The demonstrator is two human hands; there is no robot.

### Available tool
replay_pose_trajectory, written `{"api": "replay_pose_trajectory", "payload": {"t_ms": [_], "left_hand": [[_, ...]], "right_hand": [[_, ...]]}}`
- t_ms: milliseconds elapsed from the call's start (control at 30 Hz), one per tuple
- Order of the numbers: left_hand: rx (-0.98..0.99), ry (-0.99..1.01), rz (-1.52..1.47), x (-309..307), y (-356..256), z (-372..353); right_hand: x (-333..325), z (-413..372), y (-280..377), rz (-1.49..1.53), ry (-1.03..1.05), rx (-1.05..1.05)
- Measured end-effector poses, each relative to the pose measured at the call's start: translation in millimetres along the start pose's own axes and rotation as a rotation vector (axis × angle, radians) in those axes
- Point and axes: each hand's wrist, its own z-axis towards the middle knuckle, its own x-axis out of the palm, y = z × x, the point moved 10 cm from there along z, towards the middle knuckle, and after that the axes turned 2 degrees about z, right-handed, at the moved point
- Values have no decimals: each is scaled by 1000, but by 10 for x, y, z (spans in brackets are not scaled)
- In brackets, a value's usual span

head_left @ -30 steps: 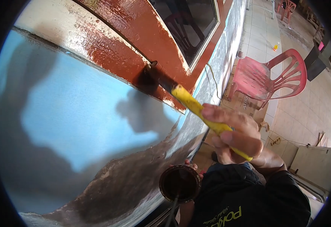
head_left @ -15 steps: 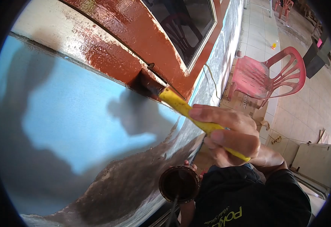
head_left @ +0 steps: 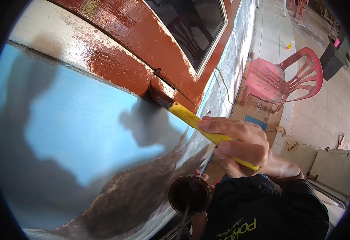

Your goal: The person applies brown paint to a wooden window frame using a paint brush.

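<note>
My right hand [head_left: 243, 146] is closed round the yellow handle of a paintbrush [head_left: 193, 119]. The brush's dark, paint-covered bristles press on the lower wooden rail of a window frame [head_left: 119, 74], which is partly coated in glossy red-brown and partly bare cream. Beside the bristles a pale unpainted strip shows near a small metal hinge or pin [head_left: 157, 71]. Below, my left hand [head_left: 197, 173] grips a round paint can [head_left: 189, 195] from its far side; only some fingertips and the forearm show. Dark paint fills the can, and a thin stick [head_left: 185, 214] leans out of it.
Under the frame runs a light blue wall [head_left: 75, 120] with a rough grey patch [head_left: 131, 192] and shadows across it. To the right a faded red plastic chair [head_left: 265, 80] stands over cardboard [head_left: 259, 105]. A cable [head_left: 223, 86] hangs along the wall.
The brush and my right hand have shifted slightly left and down, and the bristles now bend against the rail. The can in my left hand stays where it was.
</note>
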Motion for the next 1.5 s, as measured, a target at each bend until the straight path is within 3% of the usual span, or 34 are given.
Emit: {"api": "replay_pose_trajectory", "payload": {"t_ms": [167, 267, 367, 467, 567, 667, 767, 933, 1000, 1067, 1200, 1300, 1400, 1500], "left_hand": [[13, 6, -5, -11, 16, -43], [8, 4, -4, 4, 19, -23], [5, 3, 4, 35, -3, -4], [9, 2, 4, 18, 17, -13], [8, 1, 9, 13, 1, -6], [11, 2, 10, 9, -4, 5], [8, 3, 10, 16, 1, 9], [10, 7, 13, 24, 9, 9], [7, 4, 11, 22, 14, 11], [4, 1, 12, 26, 16, 7], [4, 4, 17, 36, 10, 21], [-2, -3, 12, 31, 17, 22], [-6, -4, 17, 37, 15, 31], [-8, -8, 21, 40, 14, 36]], "right_hand": [[-57, -21, -22, -36, -75, 8], [-21, -52, -44, 110, -18, 44], [-83, -84, -29, 29, -139, -24], [-31, 0, -33, -15, -8, 30], [-27, -37, -53, 101, -28, 76], [-94, -43, -30, 8, -122, 23], [-7, 4, -35, 70, 7, 63], [-122, -43, -48, 95, -193, 8], [-101, -35, -38, 83, -160, 3], [10, 4, -30, 111, 28, 50], [-61, -119, 5, 65, -102, -25], [-38, -16, -20, 57, -11, 15], [-7, -89, 49, 10, -22, -91], [-74, -125, 26, 25, -67, -35]]}}
